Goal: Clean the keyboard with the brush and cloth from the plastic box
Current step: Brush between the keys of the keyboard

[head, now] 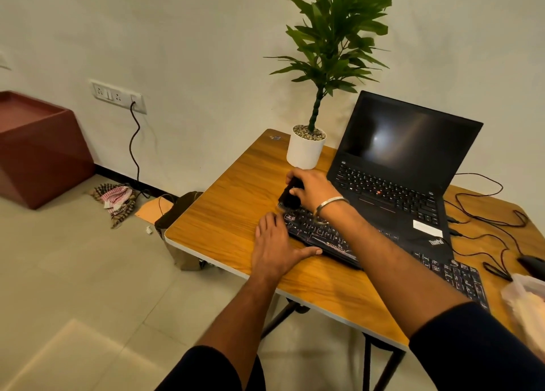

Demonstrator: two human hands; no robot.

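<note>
A black keyboard (327,237) lies slantwise on the wooden table (230,201), in front of an open laptop. My right hand (312,188) grips a black brush (289,197), whose bristles touch the keyboard's far left corner. My left hand (277,247) rests flat on the table with fingers straight, its thumb against the keyboard's near left edge. A clear plastic box (528,299) sits at the table's right edge, blurred. I cannot make out any cloth inside it.
An open black laptop (392,184) stands behind the keyboard. A white pot with a tall green plant (305,150) is just beyond my right hand. Cables and a black mouse (533,265) lie at the right. A bag (180,213) and rags are on the floor at left.
</note>
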